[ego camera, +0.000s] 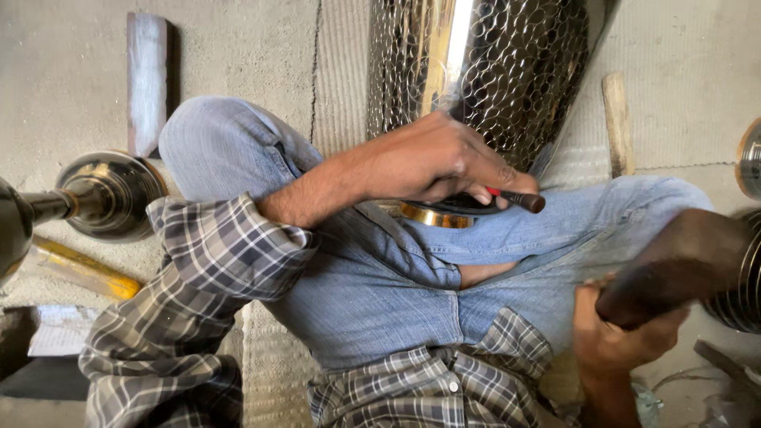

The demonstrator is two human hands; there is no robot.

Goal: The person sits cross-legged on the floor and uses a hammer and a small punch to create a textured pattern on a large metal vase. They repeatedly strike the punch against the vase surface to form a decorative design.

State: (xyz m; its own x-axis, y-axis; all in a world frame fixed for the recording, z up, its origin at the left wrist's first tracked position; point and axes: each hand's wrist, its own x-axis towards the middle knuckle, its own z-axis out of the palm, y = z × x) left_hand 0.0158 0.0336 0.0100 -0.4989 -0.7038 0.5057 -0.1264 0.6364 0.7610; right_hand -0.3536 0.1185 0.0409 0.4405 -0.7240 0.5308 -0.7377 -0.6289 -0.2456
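Left hand point(428, 162) has its fingers clamped on a red-handled punch point(519, 198) against the hammered metal vessel point(491, 71) over the lap. Right hand point(622, 337) grips the mallet point(674, 269). I'd brace that punch firmly.

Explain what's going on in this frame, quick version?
A person sits on a concrete floor with a large shiny metal vessel, covered in hammered dimples, resting against their legs. The left hand presses a thin tool with a red and black handle at the vessel's brass-coloured rim. The right hand grips a dark wooden mallet, off the vessel. Another polished metal piece lies nearby on the floor.
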